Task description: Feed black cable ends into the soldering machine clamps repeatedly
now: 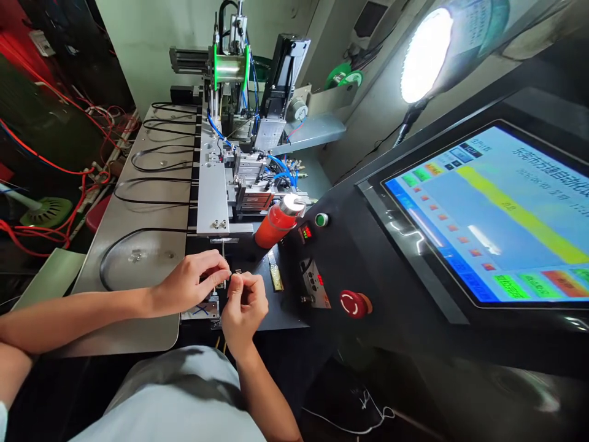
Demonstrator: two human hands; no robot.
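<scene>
In the head view my left hand (197, 281) reaches in from the left, its thumb and fingertips pinched together. Close beside it, my right hand (246, 310) is curled, thumb against the forefinger. The two sets of fingertips nearly meet above a small metal fixture (212, 308) at the near end of the machine's rail. What they pinch is too small and hidden to make out. Just beyond the hands lies a metal plate (211, 199), and black cables (151, 199) run in loops from the rail across the steel tray (147, 258) on the left.
A red bottle (275, 226) with a silver cap stands beyond my right hand. Farther back rise machine units with a wire spool (230, 69). To the right are a red emergency stop button (353, 304), a touchscreen (497, 215) and a bright lamp (426, 55).
</scene>
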